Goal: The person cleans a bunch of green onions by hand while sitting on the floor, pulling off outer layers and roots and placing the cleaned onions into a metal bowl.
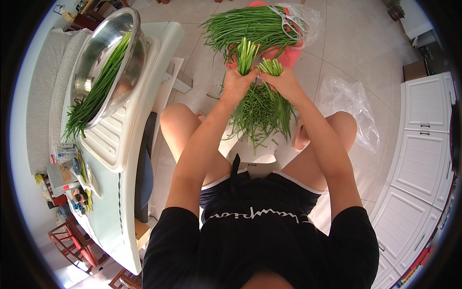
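Observation:
My left hand [237, 83] grips a bunch of garlic chives [247, 54] with the pale cut ends pointing up. Close beside it, my right hand [284, 82] holds a second, shorter-standing bunch [270, 66], its green leaves hanging below the fist. The thumbs nearly meet between the bunches. Under both hands, between my knees, lies a loose heap of chive scraps [255, 110]. Beyond the hands, a large pile of chives [242, 29] rests on a pink plastic surface [291, 57]. Grey-handled scissors [291, 26] lie on top of that pile.
To the left, a steel bowl [139, 47] holding chives [108, 77] stands tilted on a ridged tray [104, 142] on a glass-topped table [119, 216]. Clear plastic bags lie by the pile [313, 22] and on the tiled floor [348, 108]. White cabinets [415, 162] line the right.

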